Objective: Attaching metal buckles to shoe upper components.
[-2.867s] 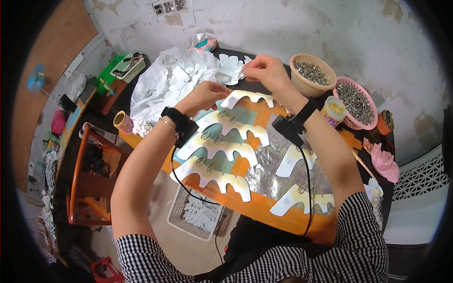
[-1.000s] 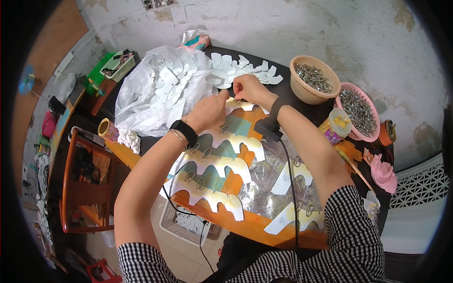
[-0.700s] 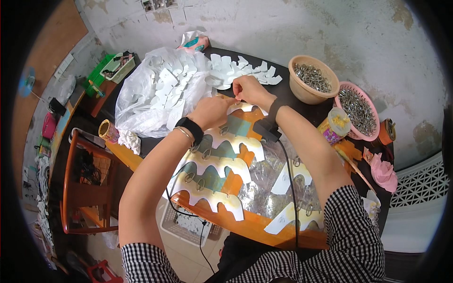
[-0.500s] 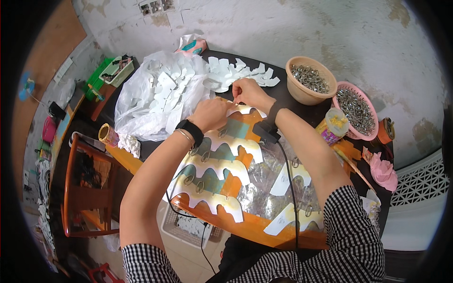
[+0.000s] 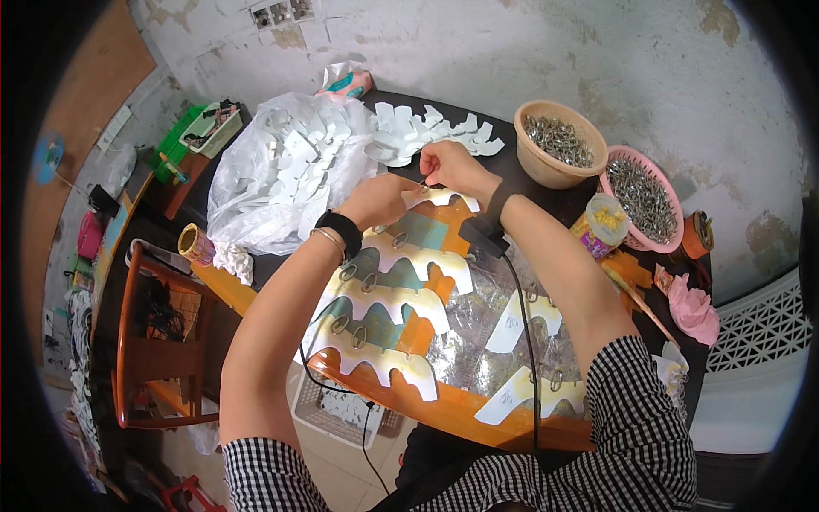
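Observation:
My left hand (image 5: 377, 200), fingers drawn together, is at the far end of the sloping board, over the farthest white scallop-edged paper strip (image 5: 439, 198). Just to its right, my right hand (image 5: 457, 169) pinches a small dark metal piece (image 5: 423, 182) between thumb and fingertips. The two hands' fingertips almost meet there, and what the left fingers grip is hidden. Nearer me, more yellow-tinted scalloped strips (image 5: 408, 318) lie in rows, with oval metal rings (image 5: 360, 334) on them.
A clear plastic bag (image 5: 247, 196) of white cut pieces stands at the far left, with loose pieces (image 5: 435, 135) beside it. To the right are a beige bowl (image 5: 524, 158) and a pink basket (image 5: 676, 209) of metal parts. A black cable (image 5: 525, 341) crosses the board.
The left hand has shifted slightly and its fingers have drawn back a little from the strip. A small dark metal piece now shows at the right fingertips.

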Tool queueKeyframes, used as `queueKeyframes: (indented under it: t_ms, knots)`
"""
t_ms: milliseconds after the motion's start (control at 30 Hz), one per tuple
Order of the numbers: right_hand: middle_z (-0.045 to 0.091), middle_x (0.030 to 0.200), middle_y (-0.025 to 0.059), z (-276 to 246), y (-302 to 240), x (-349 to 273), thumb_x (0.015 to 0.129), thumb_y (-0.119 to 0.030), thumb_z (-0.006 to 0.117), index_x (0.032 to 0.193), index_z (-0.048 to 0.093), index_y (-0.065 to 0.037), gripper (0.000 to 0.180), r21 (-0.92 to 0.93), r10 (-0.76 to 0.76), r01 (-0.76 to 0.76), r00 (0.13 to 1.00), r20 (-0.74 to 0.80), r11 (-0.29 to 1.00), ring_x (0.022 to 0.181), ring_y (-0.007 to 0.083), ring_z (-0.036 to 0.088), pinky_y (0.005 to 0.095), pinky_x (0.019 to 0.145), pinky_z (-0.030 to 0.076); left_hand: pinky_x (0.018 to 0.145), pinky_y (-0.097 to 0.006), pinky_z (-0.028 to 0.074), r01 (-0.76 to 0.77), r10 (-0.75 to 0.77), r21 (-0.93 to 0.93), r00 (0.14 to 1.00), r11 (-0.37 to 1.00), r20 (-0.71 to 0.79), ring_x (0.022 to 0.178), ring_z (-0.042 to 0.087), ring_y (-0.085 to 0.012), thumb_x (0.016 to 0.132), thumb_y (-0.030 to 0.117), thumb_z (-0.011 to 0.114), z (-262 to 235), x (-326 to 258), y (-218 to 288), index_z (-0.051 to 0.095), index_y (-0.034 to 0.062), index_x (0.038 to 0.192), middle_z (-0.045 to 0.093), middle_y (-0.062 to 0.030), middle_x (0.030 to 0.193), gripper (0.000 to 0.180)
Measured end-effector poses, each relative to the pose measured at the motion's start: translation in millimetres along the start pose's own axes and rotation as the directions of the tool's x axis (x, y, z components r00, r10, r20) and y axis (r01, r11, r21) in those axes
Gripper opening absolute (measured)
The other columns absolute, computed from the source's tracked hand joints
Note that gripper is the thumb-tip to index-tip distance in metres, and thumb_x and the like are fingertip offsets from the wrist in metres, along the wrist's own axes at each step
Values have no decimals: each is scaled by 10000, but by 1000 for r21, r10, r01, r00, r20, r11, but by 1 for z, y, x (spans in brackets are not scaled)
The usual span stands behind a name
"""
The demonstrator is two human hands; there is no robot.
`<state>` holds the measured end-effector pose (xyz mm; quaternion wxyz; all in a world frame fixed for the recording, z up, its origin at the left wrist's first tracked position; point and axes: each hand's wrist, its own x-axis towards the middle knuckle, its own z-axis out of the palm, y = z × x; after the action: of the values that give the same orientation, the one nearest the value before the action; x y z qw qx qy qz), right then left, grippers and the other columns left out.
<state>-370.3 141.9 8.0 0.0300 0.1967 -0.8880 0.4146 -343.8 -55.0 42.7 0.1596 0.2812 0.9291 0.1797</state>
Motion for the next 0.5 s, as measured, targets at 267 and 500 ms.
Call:
queueKeyframes:
  t_ms: [267,500]
  knots:
    - [650,750,63,-5,-10,-6,711,82,678,812,637,9,131,22,-17,17,1000,-10,1000,706,142,608,291,652,503,589,-300,490,97,-247,-601,953,793,-173,714,647,-184,877,127,563,-12,-7,-5,641,14,1019,647,-95,849,197]
    - [608,898,91,-31,-44,-38,709,32,646,895,581,-28,206,-315,-128,124,992,7,941,858,233,615,348,735,505,589,-292,514,19,-83,-483,990,875,-112,674,635,-166,852,38,518,-4,-24,-10,632,-16,1037,656,-109,955,224]
